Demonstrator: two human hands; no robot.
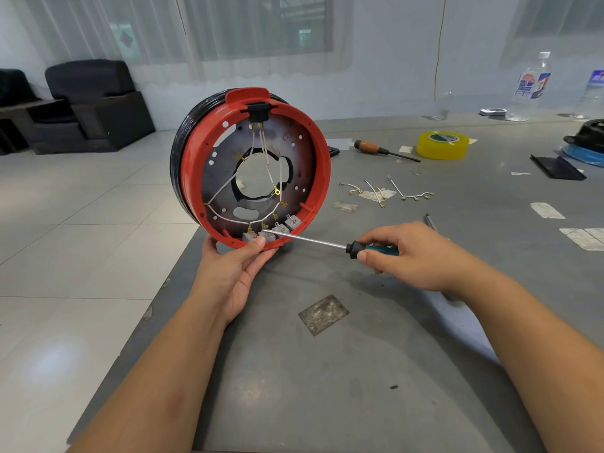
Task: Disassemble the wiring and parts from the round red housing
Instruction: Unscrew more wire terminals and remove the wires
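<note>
The round red housing point(318, 165) stands on edge at the table's left corner, its open side facing me. White wires point(266, 165) with brass terminals run across its grey inner plate to several grey connector blocks point(281, 228) at the bottom rim. My left hand point(233, 273) grips the bottom rim from below, thumb on the inside edge. My right hand point(411, 253) holds a green-handled screwdriver point(327, 244), whose tip touches the terminals by the connector blocks.
Removed wire pieces point(389, 192) lie on the grey table point(327, 371) right of the housing. Farther back are a brown-handled screwdriver point(379, 149), a yellow tape roll point(443, 145), plastic bottles point(531, 88) and a black-and-blue object point(585, 142). The table's left edge runs diagonally beside my left arm.
</note>
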